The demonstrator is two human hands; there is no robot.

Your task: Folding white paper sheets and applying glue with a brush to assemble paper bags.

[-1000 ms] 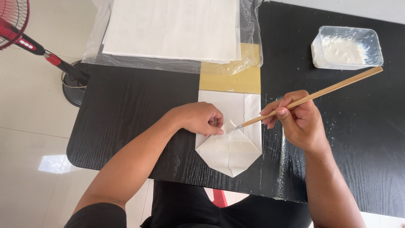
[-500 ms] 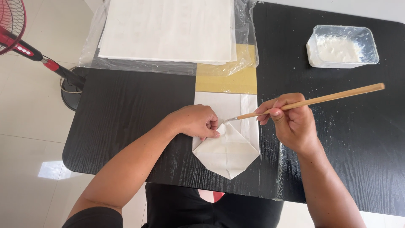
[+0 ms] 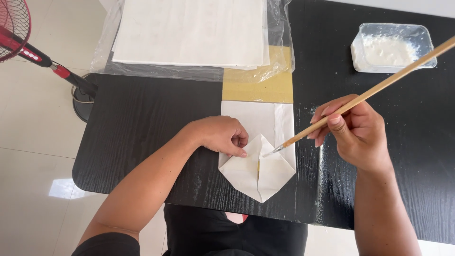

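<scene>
A white paper piece (image 3: 259, 154) with folded flaps that meet in a point at its near end lies on the black table (image 3: 142, 123). My left hand (image 3: 222, 136) presses its fingertips on the left flap and holds the paper down. My right hand (image 3: 356, 132) grips a long wooden brush (image 3: 374, 88), slanting down to the left. The brush tip touches the paper near the middle seam.
A clear plastic tub of white paste (image 3: 391, 47) stands at the back right. A stack of white sheets in a clear plastic bag (image 3: 192, 33) lies at the back, over a yellow-brown sheet (image 3: 258, 87). A red standing fan (image 3: 28, 47) is on the floor at left.
The brush tip has moved from the upper left of the paper down to the middle seam. The handle now tilts more steeply. My left hand stays pressed on the left flap.
</scene>
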